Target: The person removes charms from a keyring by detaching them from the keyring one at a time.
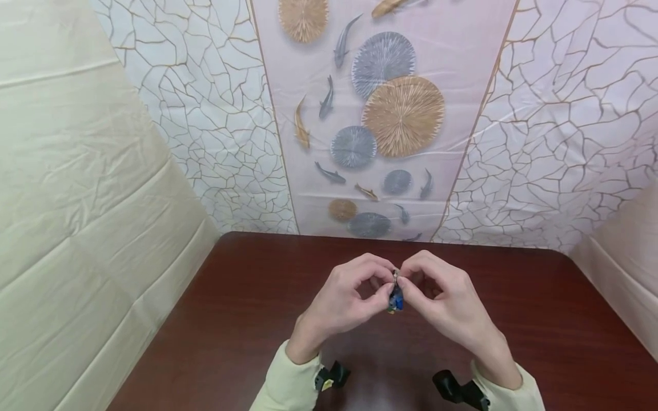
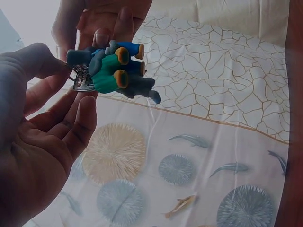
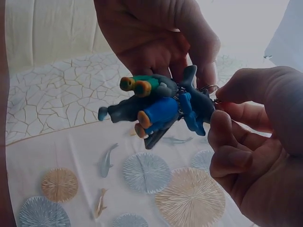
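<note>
Above the table, my left hand and right hand meet at a metal key ring, each pinching it between thumb and forefinger. From the ring hangs a cluster of small figurine keychains, in blue, green and dark grey with orange ends. In the left wrist view the figurines show beside short metal chains close to the left fingertips. The ring shows as a thin loop at the right fingertips in the right wrist view. The fingertips partly hide it.
A dark reddish-brown table spreads under the hands. Behind it hangs a patterned cloth with fish and round leaf shapes. Pale cream fabric covers the left side, and more hangs at the right. Black wrist cameras sit at both cuffs.
</note>
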Motion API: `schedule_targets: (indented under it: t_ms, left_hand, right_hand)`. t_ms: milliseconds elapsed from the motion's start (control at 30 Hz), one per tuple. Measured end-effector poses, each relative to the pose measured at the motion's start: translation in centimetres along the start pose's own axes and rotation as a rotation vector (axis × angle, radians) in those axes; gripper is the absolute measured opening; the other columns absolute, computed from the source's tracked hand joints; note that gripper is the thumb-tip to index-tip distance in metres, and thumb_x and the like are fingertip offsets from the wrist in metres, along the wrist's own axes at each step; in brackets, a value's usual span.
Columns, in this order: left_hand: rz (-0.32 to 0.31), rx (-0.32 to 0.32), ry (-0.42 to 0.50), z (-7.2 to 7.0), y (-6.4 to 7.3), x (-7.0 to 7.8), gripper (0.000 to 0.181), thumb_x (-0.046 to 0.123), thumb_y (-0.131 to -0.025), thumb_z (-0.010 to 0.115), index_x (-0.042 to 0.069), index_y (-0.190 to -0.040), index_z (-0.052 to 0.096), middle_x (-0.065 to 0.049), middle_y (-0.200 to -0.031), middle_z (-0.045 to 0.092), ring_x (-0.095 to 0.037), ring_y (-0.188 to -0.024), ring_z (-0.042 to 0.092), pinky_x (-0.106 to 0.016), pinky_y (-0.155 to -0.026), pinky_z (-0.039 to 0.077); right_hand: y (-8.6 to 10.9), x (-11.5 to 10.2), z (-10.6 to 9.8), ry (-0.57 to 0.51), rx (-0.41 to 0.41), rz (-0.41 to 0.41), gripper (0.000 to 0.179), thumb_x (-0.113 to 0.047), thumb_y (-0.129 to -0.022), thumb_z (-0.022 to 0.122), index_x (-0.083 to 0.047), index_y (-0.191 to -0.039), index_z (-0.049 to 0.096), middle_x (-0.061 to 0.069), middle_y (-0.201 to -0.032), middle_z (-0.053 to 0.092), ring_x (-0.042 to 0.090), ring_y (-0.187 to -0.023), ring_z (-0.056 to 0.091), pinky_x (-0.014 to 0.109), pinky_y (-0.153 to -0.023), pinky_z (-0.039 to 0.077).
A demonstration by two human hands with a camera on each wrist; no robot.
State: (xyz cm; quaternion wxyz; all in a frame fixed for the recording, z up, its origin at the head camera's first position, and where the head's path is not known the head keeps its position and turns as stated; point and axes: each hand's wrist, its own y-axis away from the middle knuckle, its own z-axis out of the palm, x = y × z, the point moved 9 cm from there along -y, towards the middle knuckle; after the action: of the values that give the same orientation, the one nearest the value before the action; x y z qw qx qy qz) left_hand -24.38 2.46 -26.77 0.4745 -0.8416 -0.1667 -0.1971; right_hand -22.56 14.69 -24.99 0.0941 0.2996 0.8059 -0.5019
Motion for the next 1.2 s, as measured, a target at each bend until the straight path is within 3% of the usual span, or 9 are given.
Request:
schedule_targets:
  t_ms: [300,500,800,1000,1200]
  left_hand:
    - [-0.021,-0.013,-0.015,0.0,0.1,-0.6,0.011,0.001,-0.088,0.066,0.007,-0.096,0.067,-0.007,-0.107,0.067,-0.006,-0.078,0.063,-0.017,-0.069,0.055]
    - [-0.042,-0.016,-0.002,0.2,0.2,-0.9,0.010,0.002,-0.089,0.065,0.007,-0.097,0.067,-0.007,-0.108,0.067,-0.006,-0.078,0.063,-0.016,-0.068,0.054]
    - [-0.102,0.021,0.013,0.4,0.3,-1.7,0.007,0.003,-0.090,0.064,0.007,-0.095,0.067,-0.006,-0.107,0.067,-0.004,-0.075,0.062,-0.015,-0.066,0.054]
    - [-0.146,0.060,0.026,0.2,0.3,-2.1,0.005,0.006,-0.091,0.065,0.009,-0.093,0.067,-0.003,-0.102,0.067,-0.003,-0.073,0.059,-0.016,-0.063,0.053]
    - [-0.142,0.042,-0.009,0.4,0.3,-1.8,0.004,0.011,-0.094,0.063,0.012,-0.097,0.065,0.001,-0.098,0.065,-0.002,-0.073,0.055,-0.015,-0.062,0.051]
  right_hand:
    - [0.0,0.3,0.4,0.008,-0.005,0.007,0.021,0.005,-0.082,0.069,-0.015,-0.088,0.063,-0.013,-0.073,0.055,-0.003,-0.058,0.048,0.011,-0.049,0.037]
    - [0.0,0.6,0.5,0.037,-0.009,0.024,0.012,-0.004,-0.088,0.068,-0.016,-0.088,0.063,-0.014,-0.073,0.056,-0.003,-0.059,0.049,0.011,-0.050,0.038]
    - [0.0,0.5,0.5,0.068,-0.005,0.005,0.029,0.008,-0.078,0.072,-0.018,-0.087,0.063,-0.014,-0.072,0.055,-0.002,-0.058,0.047,0.012,-0.051,0.039]
    - [0.2,0.7,0.5,0.068,-0.023,0.016,0.023,0.003,-0.082,0.070,-0.017,-0.088,0.063,-0.013,-0.075,0.056,-0.003,-0.059,0.048,0.012,-0.052,0.039]
    - [0.3,0.8,0.2,0.068,-0.012,0.018,0.004,-0.012,-0.091,0.066,-0.015,-0.089,0.064,-0.014,-0.075,0.056,-0.003,-0.059,0.048,0.011,-0.052,0.039]
